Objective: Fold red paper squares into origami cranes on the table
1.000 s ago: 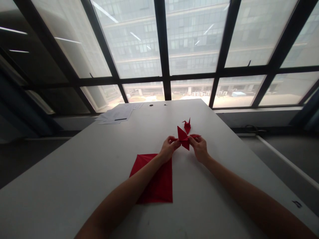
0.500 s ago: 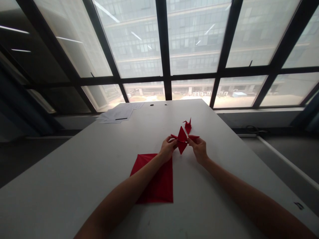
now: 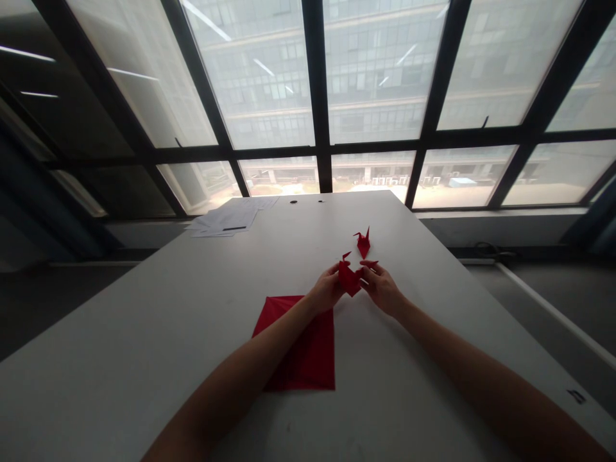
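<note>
Between my two hands is a red paper crane (image 3: pixel 350 280), its folded body facing me and a thin bent tip rising at its upper left. My left hand (image 3: pixel 328 289) grips its left side, the fingers partly hidden behind the paper. On the opposite side, my right hand (image 3: pixel 380 285) pinches the crane's right part, and a red point shows above those fingers. A second, finished-looking red paper crane (image 3: pixel 363 244) stands on the table just beyond my hands. Under my left forearm lies a flat sheet of red paper (image 3: pixel 312 353).
The white table (image 3: pixel 192 333) stretches toward large dark-framed windows. At its far left are several white paper sheets (image 3: pixel 221 218) with a dark pen (image 3: pixel 235 228) on top. A small dark item (image 3: pixel 576 396) lies by the right edge.
The held crane has turned from an upright, spread diamond shape to a lower, V-topped one with its bent tip pointing up. My hands stay in nearly the same place.
</note>
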The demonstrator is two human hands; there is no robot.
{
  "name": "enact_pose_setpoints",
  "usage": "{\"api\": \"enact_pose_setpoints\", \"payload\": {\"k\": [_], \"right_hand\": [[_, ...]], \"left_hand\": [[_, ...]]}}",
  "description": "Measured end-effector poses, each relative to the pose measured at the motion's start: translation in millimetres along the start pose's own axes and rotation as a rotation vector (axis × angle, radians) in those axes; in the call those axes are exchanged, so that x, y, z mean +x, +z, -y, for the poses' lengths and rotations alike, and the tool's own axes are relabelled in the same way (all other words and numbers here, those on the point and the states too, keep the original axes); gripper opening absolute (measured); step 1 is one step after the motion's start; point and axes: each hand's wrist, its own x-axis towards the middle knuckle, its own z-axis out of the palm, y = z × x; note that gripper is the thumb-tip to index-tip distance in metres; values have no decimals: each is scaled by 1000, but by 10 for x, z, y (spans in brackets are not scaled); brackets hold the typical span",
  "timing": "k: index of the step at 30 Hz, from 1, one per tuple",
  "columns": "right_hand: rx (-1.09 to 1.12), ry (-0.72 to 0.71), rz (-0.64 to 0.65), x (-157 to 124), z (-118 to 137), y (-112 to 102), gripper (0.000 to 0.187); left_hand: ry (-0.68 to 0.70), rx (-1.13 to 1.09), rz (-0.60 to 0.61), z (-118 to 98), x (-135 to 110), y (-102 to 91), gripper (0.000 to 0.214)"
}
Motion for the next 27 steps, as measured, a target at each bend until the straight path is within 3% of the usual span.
{"api": "enact_pose_setpoints", "payload": {"k": [5,8,14,19,27], "right_hand": [[-153,-92,44,-6,6,28,32],[-289,-236,-34,19,-8,0,27],[-442,-425,-222,55,16,-55,25],[-468,-468,-270,57,13,-58,23],[-370,-418,-265,53,1,-45,26]], "left_hand": [[-50,63,30,-53,-52,58,42],[-14,79,50,-62,-50,80,51],[64,304,-94,20,-9,17,43],[57,512,23,70,-13,-4,44],[172,512,-17,74,-33,50,43]]}}
